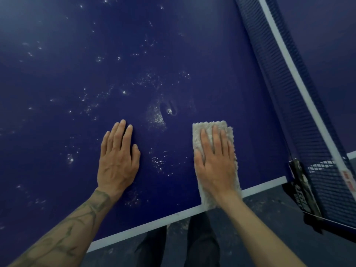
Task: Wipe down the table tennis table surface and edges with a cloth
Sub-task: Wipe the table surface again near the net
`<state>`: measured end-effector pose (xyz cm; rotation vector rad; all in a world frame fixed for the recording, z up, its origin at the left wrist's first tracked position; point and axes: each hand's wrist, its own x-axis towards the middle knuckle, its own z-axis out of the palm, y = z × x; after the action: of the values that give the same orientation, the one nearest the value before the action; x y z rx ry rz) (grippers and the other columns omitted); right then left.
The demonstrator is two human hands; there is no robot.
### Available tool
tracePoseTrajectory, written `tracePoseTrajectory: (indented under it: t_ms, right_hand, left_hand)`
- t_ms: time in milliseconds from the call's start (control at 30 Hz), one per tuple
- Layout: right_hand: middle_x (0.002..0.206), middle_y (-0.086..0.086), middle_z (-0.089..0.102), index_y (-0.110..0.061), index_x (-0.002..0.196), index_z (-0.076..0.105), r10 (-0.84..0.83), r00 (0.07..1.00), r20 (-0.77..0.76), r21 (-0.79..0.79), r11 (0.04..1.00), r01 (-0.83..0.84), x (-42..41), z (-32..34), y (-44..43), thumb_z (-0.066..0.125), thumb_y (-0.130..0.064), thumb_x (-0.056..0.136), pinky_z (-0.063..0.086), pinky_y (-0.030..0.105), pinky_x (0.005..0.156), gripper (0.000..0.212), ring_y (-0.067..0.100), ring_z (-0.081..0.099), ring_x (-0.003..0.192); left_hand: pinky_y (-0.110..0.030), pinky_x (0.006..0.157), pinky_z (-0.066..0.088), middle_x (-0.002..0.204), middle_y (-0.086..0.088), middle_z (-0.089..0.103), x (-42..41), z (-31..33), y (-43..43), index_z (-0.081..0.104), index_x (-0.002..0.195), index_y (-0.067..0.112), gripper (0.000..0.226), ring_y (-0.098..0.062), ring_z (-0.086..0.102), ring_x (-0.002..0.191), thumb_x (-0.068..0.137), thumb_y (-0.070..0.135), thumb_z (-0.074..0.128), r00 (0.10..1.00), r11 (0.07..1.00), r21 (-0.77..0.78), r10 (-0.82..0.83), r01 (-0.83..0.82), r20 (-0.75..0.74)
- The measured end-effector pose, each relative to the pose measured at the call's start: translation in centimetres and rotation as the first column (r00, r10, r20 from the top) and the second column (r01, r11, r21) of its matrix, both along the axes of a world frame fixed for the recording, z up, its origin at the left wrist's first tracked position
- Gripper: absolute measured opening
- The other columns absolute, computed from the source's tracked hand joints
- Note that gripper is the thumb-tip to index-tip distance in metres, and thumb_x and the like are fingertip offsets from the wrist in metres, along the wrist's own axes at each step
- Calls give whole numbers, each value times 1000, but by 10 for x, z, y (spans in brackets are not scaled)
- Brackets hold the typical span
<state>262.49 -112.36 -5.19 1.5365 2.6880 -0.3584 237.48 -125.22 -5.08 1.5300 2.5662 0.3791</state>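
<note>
View from above of a dark blue table tennis table (221, 74). The right hand (213, 160) lies flat, fingers straight, pressing a folded pale cloth (210, 125) onto the surface near the white edge line (146, 227), with the cloth's near end over that line. The left hand (118, 157) rests flat and empty on the table just beside it.

White specks (156, 118) dot most of the surface, so the wiping looks far from finished. Only the strip beside the net (277, 78) seems cleaner.

Whether the specks are dust or droplets cannot be told. The half beyond the net is dim, the table's left and far parts are cut off, and its side edges are out of view.
</note>
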Motion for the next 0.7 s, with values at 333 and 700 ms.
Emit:
tracePoseTrajectory:
  t_ms: [333,700]
  right_hand:
    - [180,5,3,-25,172,16,289,950,-117,6,957,-290,-68,-2,-72,38,-46,113,16,52,133,66,26,2,166]
    - [180,10,-2,-24,172,4,-117,993,-27,25,993,118,-107,2,39,26,-47,113,5,53,134,67,29,-5,166]
  left_hand:
    - [-48,132,16,169,-15,29,-2,-7,-2,35,158,4,53,-30,25,159,108,20,32,998,999,29,-24,26,-57]
    - [-50,131,19,170,-15,29,-1,-5,-1,36,158,3,53,-30,24,159,108,20,33,999,1000,14,-8,9,-47]
